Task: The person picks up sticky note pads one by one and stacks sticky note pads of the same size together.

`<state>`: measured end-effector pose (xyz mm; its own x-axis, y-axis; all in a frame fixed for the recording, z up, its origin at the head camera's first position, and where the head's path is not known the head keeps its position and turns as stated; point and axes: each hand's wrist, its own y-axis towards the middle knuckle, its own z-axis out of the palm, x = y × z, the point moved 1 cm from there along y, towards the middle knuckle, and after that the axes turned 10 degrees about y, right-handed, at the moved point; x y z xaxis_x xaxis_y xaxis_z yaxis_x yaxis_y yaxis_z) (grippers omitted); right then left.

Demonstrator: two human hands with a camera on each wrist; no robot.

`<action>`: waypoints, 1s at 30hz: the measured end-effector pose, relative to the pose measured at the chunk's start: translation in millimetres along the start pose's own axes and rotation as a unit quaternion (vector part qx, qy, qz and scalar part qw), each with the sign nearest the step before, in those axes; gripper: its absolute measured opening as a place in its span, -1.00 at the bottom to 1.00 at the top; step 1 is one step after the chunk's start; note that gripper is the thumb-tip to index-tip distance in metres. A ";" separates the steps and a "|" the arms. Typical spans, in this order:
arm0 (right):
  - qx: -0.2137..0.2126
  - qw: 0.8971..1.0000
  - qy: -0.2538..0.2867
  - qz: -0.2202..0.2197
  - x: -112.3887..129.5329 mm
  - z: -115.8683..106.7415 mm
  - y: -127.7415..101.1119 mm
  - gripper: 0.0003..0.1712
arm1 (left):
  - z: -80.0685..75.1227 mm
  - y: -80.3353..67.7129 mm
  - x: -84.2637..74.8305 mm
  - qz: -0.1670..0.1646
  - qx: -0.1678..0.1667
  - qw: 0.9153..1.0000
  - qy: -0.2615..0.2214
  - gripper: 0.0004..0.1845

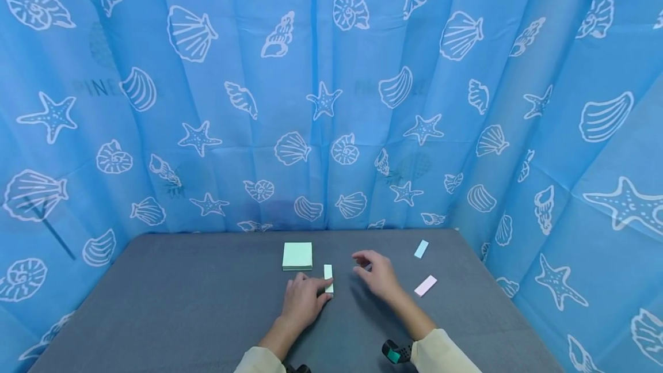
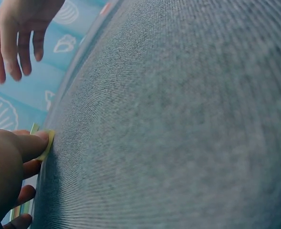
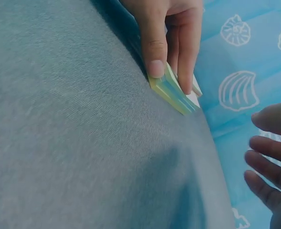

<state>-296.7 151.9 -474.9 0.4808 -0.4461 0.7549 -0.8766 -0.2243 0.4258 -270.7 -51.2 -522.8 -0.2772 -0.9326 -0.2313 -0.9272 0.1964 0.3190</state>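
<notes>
My left hand [image 1: 302, 302] pinches a small narrow sticky-note pad [image 1: 328, 273] between thumb and fingers, low on the grey table. In the right wrist view the pad [image 3: 171, 95] shows yellow and blue-green along its edge. Just behind the left hand lies a square pale green stack of sticky notes [image 1: 297, 255]. To the right, my right hand [image 1: 380, 276] hovers above the table with fingers loosely bent, holding nothing; the right wrist view shows its fingers [image 3: 266, 145] spread apart.
Farther right on the grey table [image 1: 197, 298] lie a narrow light blue note pad [image 1: 421, 248] and a narrow pink one [image 1: 426, 286]. A blue curtain [image 1: 321, 120] printed with white shells and starfish hangs behind the table and along its right side.
</notes>
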 end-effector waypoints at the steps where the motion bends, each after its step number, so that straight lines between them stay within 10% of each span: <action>1: -0.008 1.000 -0.002 -0.006 0.5 -1.2 -1.4 -0.73 | 0.2 -0.1 0.2 0.000 -0.001 1.000 0.000 -0.62; 10: -0.040 0.996 -0.051 -0.055 -8.5 -13.8 -14.8 -0.60 | 0.5 -2.0 1.3 0.003 -0.007 1.000 0.001 -0.61; 30: 0.070 0.978 -0.172 0.090 -44.3 -58.9 -41.7 -0.09 | 0.7 -1.0 2.5 0.006 -0.005 1.000 -0.006 -0.61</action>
<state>-280.2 232.0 -496.7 0.3044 -0.7493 0.5882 -0.9521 -0.2214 0.2107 -270.7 -53.5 -524.3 -0.2918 -0.9264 -0.2378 -0.9211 0.2052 0.3307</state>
